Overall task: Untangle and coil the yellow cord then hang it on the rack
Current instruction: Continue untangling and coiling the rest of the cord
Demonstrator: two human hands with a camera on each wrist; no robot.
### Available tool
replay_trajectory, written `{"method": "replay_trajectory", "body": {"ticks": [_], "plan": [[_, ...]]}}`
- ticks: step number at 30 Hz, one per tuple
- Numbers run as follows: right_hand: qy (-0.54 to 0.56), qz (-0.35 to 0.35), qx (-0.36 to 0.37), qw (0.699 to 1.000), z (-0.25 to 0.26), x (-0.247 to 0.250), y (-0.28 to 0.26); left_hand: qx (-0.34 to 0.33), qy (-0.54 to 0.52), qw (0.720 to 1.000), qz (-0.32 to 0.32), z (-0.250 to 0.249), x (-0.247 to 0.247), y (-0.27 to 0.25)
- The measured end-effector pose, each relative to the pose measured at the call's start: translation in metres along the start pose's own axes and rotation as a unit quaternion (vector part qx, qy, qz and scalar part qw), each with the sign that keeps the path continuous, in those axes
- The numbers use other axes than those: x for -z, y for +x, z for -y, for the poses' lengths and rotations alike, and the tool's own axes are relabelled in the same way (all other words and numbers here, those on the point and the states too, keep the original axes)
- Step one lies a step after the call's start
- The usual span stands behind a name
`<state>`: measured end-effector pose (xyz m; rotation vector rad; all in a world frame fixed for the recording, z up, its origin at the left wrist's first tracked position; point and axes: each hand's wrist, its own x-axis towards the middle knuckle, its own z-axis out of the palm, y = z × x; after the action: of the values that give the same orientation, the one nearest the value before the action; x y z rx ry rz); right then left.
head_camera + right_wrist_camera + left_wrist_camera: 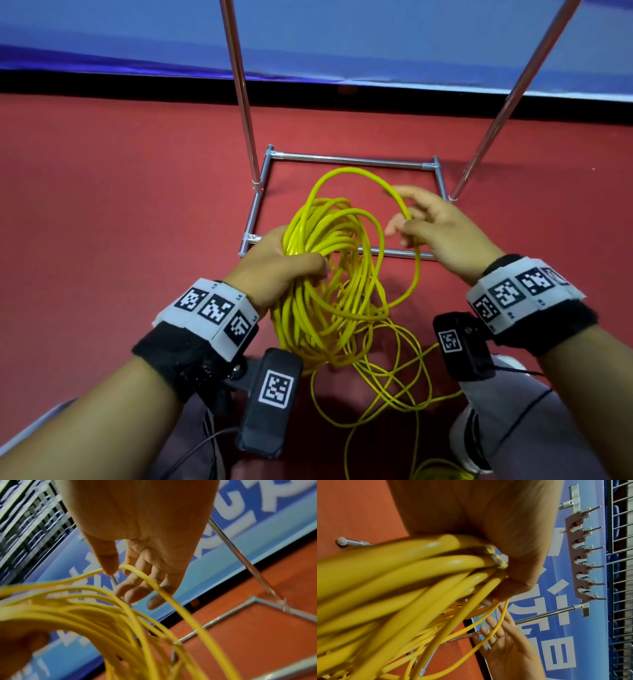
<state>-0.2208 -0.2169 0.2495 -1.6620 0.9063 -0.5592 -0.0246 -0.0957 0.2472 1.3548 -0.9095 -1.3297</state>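
Centrally in the head view, the left hand has its fingers curled tight round a thick bundle of loops of the yellow cord. The bundle hangs as a rough oval whose long axis runs from the upper middle of the frame down toward the lower middle. A loose tail trails off to the lower right over the red floor. One wider single loop arcs up and to the right from the bundle and passes across the right hand. That hand's fingers are spread and nearly straight; the strand lies over them beside the thumb, and whether the thumb pins it I cannot tell. Behind the hands, the metal rack has its rectangular base flat on the floor, with two uprights rising toward the top edge. In the left wrist view a hook board crosses between those poles at the right of the frame.
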Motion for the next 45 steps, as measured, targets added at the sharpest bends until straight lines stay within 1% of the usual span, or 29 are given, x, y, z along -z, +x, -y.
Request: {"method": "replay_trajectory", "body": {"ticks": [2, 3, 8, 9, 11, 13, 14, 16, 18, 20, 21, 23, 24, 26, 28, 29, 31, 34, 35, 36, 38, 40, 41, 43, 45], "plan": [[0.075, 0.01, -0.005, 0.997, 0.006, -0.003, -0.001, 0.0, 0.014, 1.0, 0.005, 0.001, 0.0, 0.0], [0.086, 0.009, 0.0, 0.996, 0.01, -0.004, -0.001, 0.001, 0.022, 1.0, 0.008, 0.001, -0.001, 0.0], [0.023, -0.031, 0.063, 0.997, 0.031, -0.008, -0.003, -0.014, 0.049, 0.998, 0.039, 0.0, -0.006, -0.002], [-0.003, -0.038, 0.075, 0.996, 0.033, -0.01, -0.003, -0.018, 0.048, 0.998, 0.046, 0.0, -0.008, -0.002], [-0.104, -0.042, 0.118, 0.987, 0.037, -0.013, -0.006, -0.023, 0.045, 0.997, 0.051, 0.0, -0.009, -0.002], [-0.215, -0.012, 0.173, 0.961, 0.038, -0.015, -0.009, -0.024, 0.039, 0.998, 0.052, 0.0, -0.01, -0.002], [-0.248, 0.007, 0.196, 0.949, 0.038, -0.017, -0.01, -0.025, 0.035, 0.998, 0.054, 0.0, -0.011, -0.003], [-0.289, 0.014, 0.232, 0.929, 0.039, -0.021, -0.01, -0.025, 0.032, 0.998, 0.056, 0.001, -0.011, -0.003], [-0.32, 0.006, 0.249, 0.914, 0.042, -0.023, -0.009, -0.028, 0.029, 0.997, 0.059, 0.002, -0.012, -0.003], [-0.332, 0.016, 0.261, 0.906, 0.048, -0.024, -0.009, -0.03, 0.029, 0.997, 0.066, 0.002, -0.013, -0.004], [-0.324, 0.029, 0.26, 0.909, 0.051, -0.024, -0.008, -0.031, 0.029, 0.997, 0.072, 0.003, -0.013, -0.004], [-0.279, 0.064, 0.243, 0.927, 0.054, -0.022, -0.007, -0.031, 0.028, 0.996, 0.078, 0.005, -0.014, -0.004], [-0.247, 0.079, 0.224, 0.94, 0.054, -0.022, -0.007, -0.03, 0.024, 0.996, 0.08, 0.005, -0.014, -0.005], [-0.151, 0.094, 0.163, 0.97, 0.054, -0.023, -0.006, -0.032, 0.008, 0.996, 0.083, 0.003, -0.014, -0.006], [-0.064, 0.075, 0.103, 0.99, 0.052, -0.025, -0.007, -0.039, 0.002, 0.996, 0.084, 0.001, -0.013, -0.007], [-0.047, 0.055, 0.085, 0.994, 0.051, -0.025, -0.006, -0.042, 0.007, 0.996, 0.078, 0.001, -0.013, -0.006], [-0.023, 0.028, 0.068, 0.997, 0.049, -0.026, -0.004, -0.045, 0.018, 0.997, 0.061, 0.003, -0.014, -0.005], [0.061, -0.001, 0.031, 0.998, 0.044, -0.025, 0.002, -0.043, 0.011, 0.998, 0.04, 0.008, -0.014, -0.004], [0.061, -0.014, 0.023, 0.998, 0.04, -0.023, 0.004, -0.041, 0.008, 0.999, 0.033, 0.009, -0.014, -0.003], [0.034, -0.026, 0.019, 0.999, 0.036, -0.021, 0.006, -0.037, 0.005, 0.999, 0.032, 0.008, -0.012, -0.003], [-0.06, -0.032, 0.015, 0.998, 0.026, -0.017, 0.007, -0.028, -0.002, 0.998, 0.047, 0.004, -0.01, -0.004], [-0.178, -0.016, 0.016, 0.984, 0.016, -0.013, 0.007, -0.019, -0.027, 0.997, 0.063, -0.001, -0.009, -0.005], [-0.226, 0.0, 0.018, 0.974, 0.012, -0.012, 0.006, -0.014, -0.049, 0.997, 0.06, -0.003, -0.008, -0.005], [-0.267, 0.027, 0.026, 0.963, 0.01, -0.011, 0.004, -0.011, -0.078, 0.996, 0.037, -0.005, -0.007, -0.004], [-0.271, 0.031, 0.037, 0.961, 0.011, -0.011, 0.003, -0.014, -0.065, 0.998, 0.015, -0.005, -0.007, -0.004]]}}
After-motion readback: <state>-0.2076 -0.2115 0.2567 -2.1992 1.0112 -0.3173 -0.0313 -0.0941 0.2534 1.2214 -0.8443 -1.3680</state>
